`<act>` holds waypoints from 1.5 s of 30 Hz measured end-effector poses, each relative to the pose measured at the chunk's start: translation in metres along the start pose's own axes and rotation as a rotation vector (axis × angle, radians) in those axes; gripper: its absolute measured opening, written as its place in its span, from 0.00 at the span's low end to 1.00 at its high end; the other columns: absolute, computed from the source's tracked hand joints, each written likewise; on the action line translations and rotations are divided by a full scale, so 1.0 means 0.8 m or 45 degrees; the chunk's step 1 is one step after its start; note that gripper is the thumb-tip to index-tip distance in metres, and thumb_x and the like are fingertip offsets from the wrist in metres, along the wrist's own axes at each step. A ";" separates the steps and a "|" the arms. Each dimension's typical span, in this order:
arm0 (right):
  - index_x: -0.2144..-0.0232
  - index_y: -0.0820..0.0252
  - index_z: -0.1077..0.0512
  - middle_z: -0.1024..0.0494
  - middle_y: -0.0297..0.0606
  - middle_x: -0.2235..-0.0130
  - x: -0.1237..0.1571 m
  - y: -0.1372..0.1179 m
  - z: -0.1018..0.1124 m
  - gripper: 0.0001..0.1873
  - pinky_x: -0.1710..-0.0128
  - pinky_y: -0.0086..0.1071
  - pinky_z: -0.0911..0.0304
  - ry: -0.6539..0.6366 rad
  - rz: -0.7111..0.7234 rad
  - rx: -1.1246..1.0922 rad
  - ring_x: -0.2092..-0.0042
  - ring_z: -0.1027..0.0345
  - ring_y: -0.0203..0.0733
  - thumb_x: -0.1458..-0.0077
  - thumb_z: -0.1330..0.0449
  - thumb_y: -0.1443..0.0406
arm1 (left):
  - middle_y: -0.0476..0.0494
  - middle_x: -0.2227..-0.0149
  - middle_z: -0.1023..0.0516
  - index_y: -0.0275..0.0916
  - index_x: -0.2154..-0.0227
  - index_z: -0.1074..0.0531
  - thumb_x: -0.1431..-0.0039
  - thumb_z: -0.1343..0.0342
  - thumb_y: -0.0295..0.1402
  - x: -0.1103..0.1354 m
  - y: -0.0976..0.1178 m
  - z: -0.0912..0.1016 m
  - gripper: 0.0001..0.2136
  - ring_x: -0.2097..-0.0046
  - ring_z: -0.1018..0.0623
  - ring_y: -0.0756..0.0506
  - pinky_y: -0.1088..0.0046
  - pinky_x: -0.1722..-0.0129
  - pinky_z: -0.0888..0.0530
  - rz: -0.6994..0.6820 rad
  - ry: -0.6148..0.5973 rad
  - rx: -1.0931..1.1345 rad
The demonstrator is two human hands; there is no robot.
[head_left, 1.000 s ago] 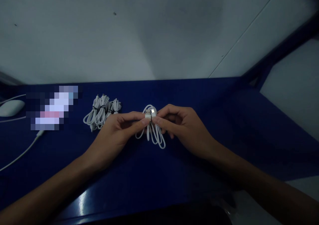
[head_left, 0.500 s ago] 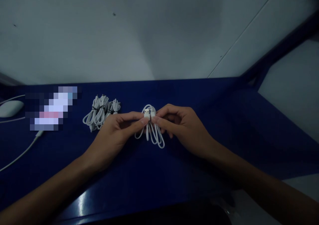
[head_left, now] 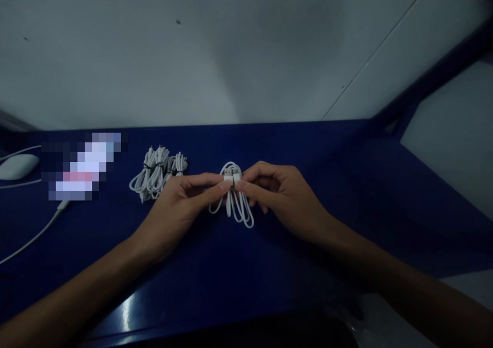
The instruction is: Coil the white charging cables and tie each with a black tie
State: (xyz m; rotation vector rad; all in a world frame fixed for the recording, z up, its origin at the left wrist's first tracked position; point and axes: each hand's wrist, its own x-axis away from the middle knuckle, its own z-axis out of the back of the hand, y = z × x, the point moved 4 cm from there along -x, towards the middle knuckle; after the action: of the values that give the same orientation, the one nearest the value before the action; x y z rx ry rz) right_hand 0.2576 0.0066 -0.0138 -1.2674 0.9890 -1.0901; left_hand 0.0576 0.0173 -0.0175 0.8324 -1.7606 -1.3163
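Note:
A folded white USB cable point(head_left: 246, 214) hangs between my two hands over the blue table, its loops spreading below the fingers. My left hand point(head_left: 188, 199) pinches it from the left, thumb on the plug with the metal USB end point(head_left: 228, 172) pointing away from me. From the other side, my right hand point(head_left: 281, 188) grips the same cable, its thumb against a second white connector beside that plug. Just beyond my left wrist lie several bundled white cables point(head_left: 148, 176) bound with dark ties; my left hand partly covers them.
A pixelated, lit device point(head_left: 87, 165) lies at the left with a white cord point(head_left: 42, 242) running from its lower end. Left of it sits a white rounded object point(head_left: 19, 167). A pale wall point(head_left: 185, 70) rises behind the blue table point(head_left: 215, 286).
Almost nothing differs. The view has shifted very slightly, while both hands keep their pinch on the cable.

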 end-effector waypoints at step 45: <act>0.66 0.57 0.23 0.20 0.35 0.66 0.001 -0.006 -0.001 0.13 0.66 0.33 0.32 0.117 -0.066 -0.099 0.67 0.29 0.38 0.29 0.34 0.56 | 0.31 0.45 0.13 0.38 0.61 0.20 0.23 0.40 0.40 -0.002 -0.002 -0.006 0.12 0.48 0.13 0.33 0.54 0.52 0.12 0.078 0.122 0.383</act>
State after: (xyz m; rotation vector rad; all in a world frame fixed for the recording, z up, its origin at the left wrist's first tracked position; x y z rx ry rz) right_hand 0.2571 0.0055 -0.0090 -1.3214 1.0814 -1.1680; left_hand 0.0624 0.0161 -0.0182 0.9796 -1.9183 -0.9685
